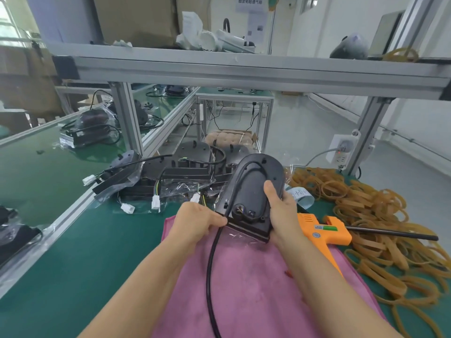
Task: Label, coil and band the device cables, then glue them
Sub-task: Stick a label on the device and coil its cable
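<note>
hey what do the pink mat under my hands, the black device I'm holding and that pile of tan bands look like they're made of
Pink mat: looks like soft cloth, probably microfibre; fuzzy, matte nap. Black device: seems moulded hard plastic, smooth with a dull sheen and screw recesses. Tan bands: most likely rubber; limp, translucent loops in a tangle.

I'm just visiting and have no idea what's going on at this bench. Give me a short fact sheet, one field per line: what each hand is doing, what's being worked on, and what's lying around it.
left hand: pinches the black cable where it leaves the device
right hand: grips the black device on its right side
device: tilted up above the pink cloth, underside facing the camera
cable: hangs loose over the cloth, not coiled
glue gun: orange, lying on the bench to the right of the device
rubber bands: tan pile at right
more devices: stacked behind, some in plastic bags
</note>
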A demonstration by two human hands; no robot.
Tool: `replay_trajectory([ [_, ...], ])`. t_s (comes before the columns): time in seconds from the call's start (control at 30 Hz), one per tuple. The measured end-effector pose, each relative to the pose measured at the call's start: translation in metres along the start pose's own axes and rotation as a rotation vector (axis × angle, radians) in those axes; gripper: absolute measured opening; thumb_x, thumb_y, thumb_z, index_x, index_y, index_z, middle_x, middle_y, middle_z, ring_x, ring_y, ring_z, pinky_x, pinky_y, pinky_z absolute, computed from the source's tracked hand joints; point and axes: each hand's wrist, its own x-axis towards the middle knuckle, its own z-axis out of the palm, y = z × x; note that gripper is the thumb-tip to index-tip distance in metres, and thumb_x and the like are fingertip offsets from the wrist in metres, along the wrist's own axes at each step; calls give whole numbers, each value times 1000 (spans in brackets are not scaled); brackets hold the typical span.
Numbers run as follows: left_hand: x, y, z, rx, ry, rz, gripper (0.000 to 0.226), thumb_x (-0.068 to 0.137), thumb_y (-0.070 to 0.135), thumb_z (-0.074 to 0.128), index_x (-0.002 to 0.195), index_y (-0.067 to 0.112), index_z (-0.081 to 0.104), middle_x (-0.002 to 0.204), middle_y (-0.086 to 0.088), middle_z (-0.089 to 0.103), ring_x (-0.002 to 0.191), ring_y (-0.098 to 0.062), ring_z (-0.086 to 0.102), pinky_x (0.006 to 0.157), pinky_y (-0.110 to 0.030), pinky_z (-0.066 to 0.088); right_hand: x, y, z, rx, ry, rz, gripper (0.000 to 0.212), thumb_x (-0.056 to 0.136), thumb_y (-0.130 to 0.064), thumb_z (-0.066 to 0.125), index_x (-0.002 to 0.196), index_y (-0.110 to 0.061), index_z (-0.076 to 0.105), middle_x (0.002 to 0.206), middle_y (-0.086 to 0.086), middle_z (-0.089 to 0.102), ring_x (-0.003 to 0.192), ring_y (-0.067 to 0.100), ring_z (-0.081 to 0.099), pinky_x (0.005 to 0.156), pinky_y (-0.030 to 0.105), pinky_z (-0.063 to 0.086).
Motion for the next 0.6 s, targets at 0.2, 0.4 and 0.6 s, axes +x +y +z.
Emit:
replay_trajectory([
  [0.2, -5, -7, 5, -212, 60, 133, 22, 71, -1, 76, 55, 13, 70, 52, 4, 65, 44, 0, 55, 47, -8, 41, 2, -12, 1, -121, -41, -4, 39, 93, -32, 61, 125, -11, 56, 117, 11, 68, 106, 29, 66, 95, 50, 52],
  [0.4, 4, 2, -1, -335, -71, -29, 20, 68, -6, 72, 72, 12, 63, 59, -3, 63, 52, -17, 60, 54, -25, 49, -11, -3, 7, -142, -144, 103, 32, 95, -31, 59, 119, -9, 59, 112, 13, 71, 99, 27, 70, 81, 37, 60],
  [0.6, 8, -8, -15, -564, -356, -302, 20, 55, 0, 63, 74, -1, 70, 67, -16, 70, 52, -27, 68, 49, -34, 56, -12, -6, 25, -359, -336, 52, 33, 95, -34, 57, 119, -12, 60, 115, 11, 69, 96, 19, 70, 77, 29, 57],
])
